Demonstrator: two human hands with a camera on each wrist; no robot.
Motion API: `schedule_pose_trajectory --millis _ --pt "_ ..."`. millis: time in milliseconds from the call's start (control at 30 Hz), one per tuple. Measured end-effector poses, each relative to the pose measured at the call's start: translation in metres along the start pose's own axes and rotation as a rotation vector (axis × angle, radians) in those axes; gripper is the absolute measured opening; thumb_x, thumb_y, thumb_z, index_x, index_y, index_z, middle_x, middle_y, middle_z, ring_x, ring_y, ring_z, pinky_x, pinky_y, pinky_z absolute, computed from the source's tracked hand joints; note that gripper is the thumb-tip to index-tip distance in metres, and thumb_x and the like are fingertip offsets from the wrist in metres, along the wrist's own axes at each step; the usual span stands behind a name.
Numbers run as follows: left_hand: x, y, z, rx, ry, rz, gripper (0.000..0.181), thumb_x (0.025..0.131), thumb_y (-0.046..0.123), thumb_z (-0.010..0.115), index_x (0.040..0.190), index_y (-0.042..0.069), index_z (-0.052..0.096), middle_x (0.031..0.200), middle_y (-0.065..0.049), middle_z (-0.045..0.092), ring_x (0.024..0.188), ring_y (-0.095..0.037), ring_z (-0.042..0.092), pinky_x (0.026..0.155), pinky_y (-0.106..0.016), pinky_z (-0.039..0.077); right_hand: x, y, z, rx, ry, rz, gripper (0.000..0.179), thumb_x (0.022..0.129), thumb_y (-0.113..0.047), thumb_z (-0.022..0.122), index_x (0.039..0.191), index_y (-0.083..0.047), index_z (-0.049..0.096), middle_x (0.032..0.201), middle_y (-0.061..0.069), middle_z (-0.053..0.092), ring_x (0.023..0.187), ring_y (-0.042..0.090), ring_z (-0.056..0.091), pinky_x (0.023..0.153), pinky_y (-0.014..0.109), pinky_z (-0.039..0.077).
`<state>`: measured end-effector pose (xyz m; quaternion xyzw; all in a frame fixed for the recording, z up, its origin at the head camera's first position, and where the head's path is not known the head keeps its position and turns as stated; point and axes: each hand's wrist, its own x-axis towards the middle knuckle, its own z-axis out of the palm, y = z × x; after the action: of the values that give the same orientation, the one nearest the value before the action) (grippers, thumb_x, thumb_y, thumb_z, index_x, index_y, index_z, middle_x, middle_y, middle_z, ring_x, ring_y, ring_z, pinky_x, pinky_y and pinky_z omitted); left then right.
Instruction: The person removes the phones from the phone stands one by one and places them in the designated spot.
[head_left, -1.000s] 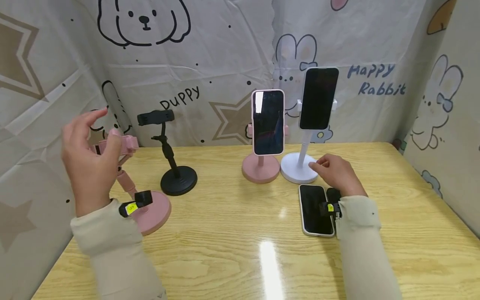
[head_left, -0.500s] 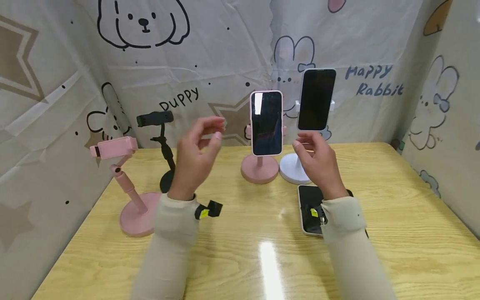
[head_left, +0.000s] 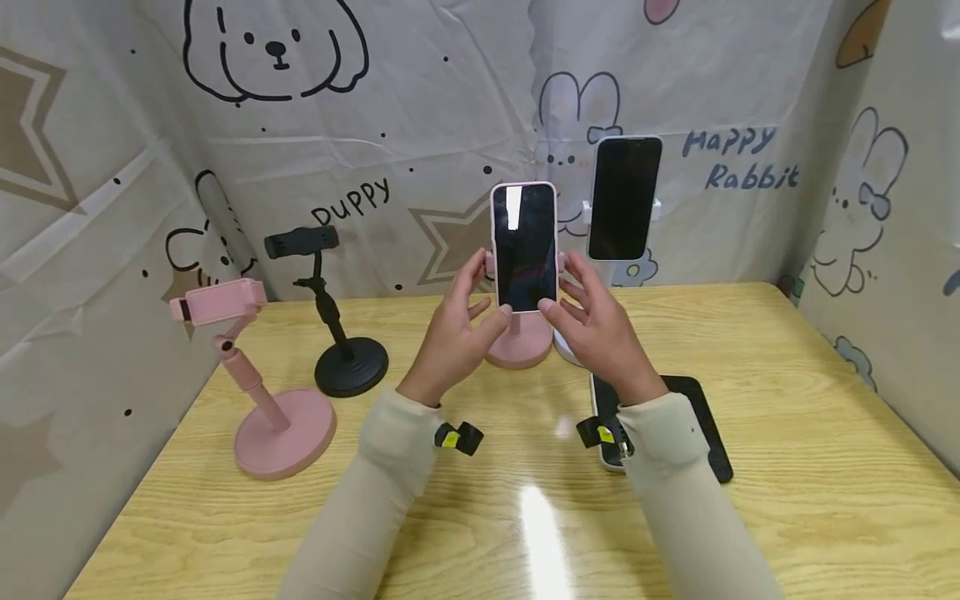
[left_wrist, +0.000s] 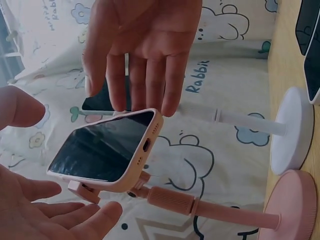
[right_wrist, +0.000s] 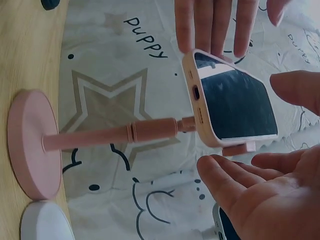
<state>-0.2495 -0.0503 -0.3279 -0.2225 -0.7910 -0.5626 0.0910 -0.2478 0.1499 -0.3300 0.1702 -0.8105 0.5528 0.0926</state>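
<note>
Far left on the table (head_left: 465,533), an empty pink stand (head_left: 258,392) leans with its clamp tilted, and just behind it to the right is an empty black stand (head_left: 330,321).

Moving toward the middle, the left hand (head_left: 453,333) is raised off the table, forearm angled up and inward, palm facing right. Its fingers are spread and only loosely bent, flanking the left edge of the pink phone (head_left: 524,247). The wrist view shows a gap between fingers and phone, so this hand is released, gripping nothing.

The pink phone sits upright in the clamp of a second pink stand (head_left: 517,346) at the table's centre back, screen dark.

On its right side, the right hand (head_left: 596,329) mirrors the left: palm turned left, fingers relaxed and spread beside the phone's right edge, thumb near its lower corner. Whether the thumb touches cannot be told; nothing is grasped.

Behind that hand a white stand (head_left: 600,275) carries a black phone (head_left: 624,198) upright. Nearer, by the right sleeve, a third phone (head_left: 603,408) lies flat on a black pad (head_left: 701,417).
</note>
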Motion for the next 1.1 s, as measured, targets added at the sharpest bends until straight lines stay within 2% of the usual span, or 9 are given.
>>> schedule_pose_trajectory --millis 300,500,700,900,1000,1100 --pt "0.002 -0.005 0.0 -0.084 -0.065 -0.043 0.075 0.095 0.02 0.056 0.155 0.018 0.011 0.159 0.002 0.02 0.142 -0.009 0.025 0.108 -0.042 0.035 -0.001 -0.005 0.002 0.06 -0.04 0.004 0.075 0.096 -0.026 0.06 0.155 -0.02 0.014 0.159 0.001 0.018 0.141 0.025 0.031 0.109 0.044 0.033" --pt "0.002 -0.007 -0.002 -0.061 -0.058 -0.041 0.072 0.096 0.025 0.057 0.155 0.022 0.015 0.157 0.007 0.023 0.141 -0.008 0.029 0.108 -0.041 0.035 -0.001 0.0 0.001 0.072 -0.044 0.012 0.074 0.096 -0.028 0.061 0.155 -0.024 0.016 0.159 -0.003 0.019 0.14 0.023 0.033 0.109 0.042 0.033" --pt "0.0 -0.005 -0.004 -0.06 -0.042 -0.029 0.069 0.097 0.02 0.057 0.154 0.016 0.02 0.156 0.004 0.027 0.138 -0.01 0.036 0.106 -0.037 0.037 -0.002 -0.001 -0.001 0.066 -0.045 0.008 0.072 0.096 -0.026 0.061 0.154 -0.022 0.02 0.158 -0.002 0.022 0.137 0.024 0.038 0.107 0.042 0.036" --pt "0.0 -0.005 -0.007 -0.072 0.025 0.014 0.055 0.097 0.013 0.055 0.149 0.011 0.035 0.146 -0.008 0.045 0.129 -0.02 0.049 0.103 -0.04 0.041 -0.002 0.0 -0.002 0.02 0.042 -0.003 0.058 0.096 -0.021 0.061 0.148 -0.016 0.035 0.149 0.006 0.04 0.124 0.028 0.054 0.098 0.042 0.045" --pt "0.0 -0.004 -0.009 -0.054 0.081 0.025 0.045 0.097 0.013 0.057 0.141 0.011 0.047 0.133 -0.009 0.056 0.119 -0.02 0.057 0.099 -0.038 0.045 -0.001 0.001 -0.002 -0.007 0.1 0.004 0.051 0.095 -0.02 0.062 0.142 -0.014 0.044 0.139 0.01 0.05 0.111 0.029 0.063 0.091 0.04 0.05" --pt "0.0 -0.003 -0.01 -0.015 0.124 0.023 0.037 0.096 0.016 0.061 0.132 0.012 0.056 0.122 -0.008 0.062 0.108 -0.017 0.062 0.094 -0.035 0.049 -0.001 0.0 -0.002 -0.016 0.123 0.013 0.046 0.094 -0.02 0.063 0.138 -0.013 0.049 0.13 0.012 0.056 0.1 0.028 0.068 0.084 0.037 0.054"
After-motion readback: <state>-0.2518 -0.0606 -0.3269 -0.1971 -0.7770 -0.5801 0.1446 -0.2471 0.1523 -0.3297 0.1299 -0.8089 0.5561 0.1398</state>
